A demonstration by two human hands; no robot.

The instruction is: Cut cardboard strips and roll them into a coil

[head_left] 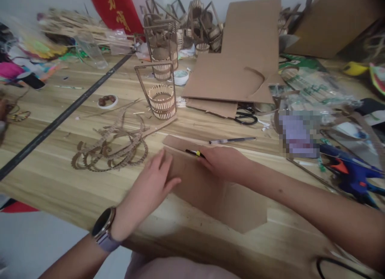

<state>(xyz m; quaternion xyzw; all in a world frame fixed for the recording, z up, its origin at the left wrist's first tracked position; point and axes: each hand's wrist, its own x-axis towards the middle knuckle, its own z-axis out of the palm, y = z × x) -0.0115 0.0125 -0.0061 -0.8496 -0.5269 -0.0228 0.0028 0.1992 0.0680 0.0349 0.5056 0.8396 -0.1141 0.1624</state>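
Observation:
A flat piece of brown cardboard (204, 182) lies on the wooden table in front of me. Along its far edge runs a narrow cardboard strip (180, 142). My left hand (156, 176) rests at the cardboard's left edge, fingers stretched and thumb apart, holding nothing. Over the far part of the cardboard, my right hand (221, 160) is closed around a slim black-and-yellow utility knife (192, 152); the rest of it is hidden under the fingers. Just beyond that hand lies a pen (231, 140). Curled cardboard strips (111, 150) sit left of the cardboard.
A small handled basket (162, 102) stands ahead, with more baskets behind. Large cardboard (231, 74) covers black scissors (246, 115) in part. A blue glue gun (357, 178) lies right. A dark metal bar (72, 106) crosses the left side, near a small white dish (107, 102).

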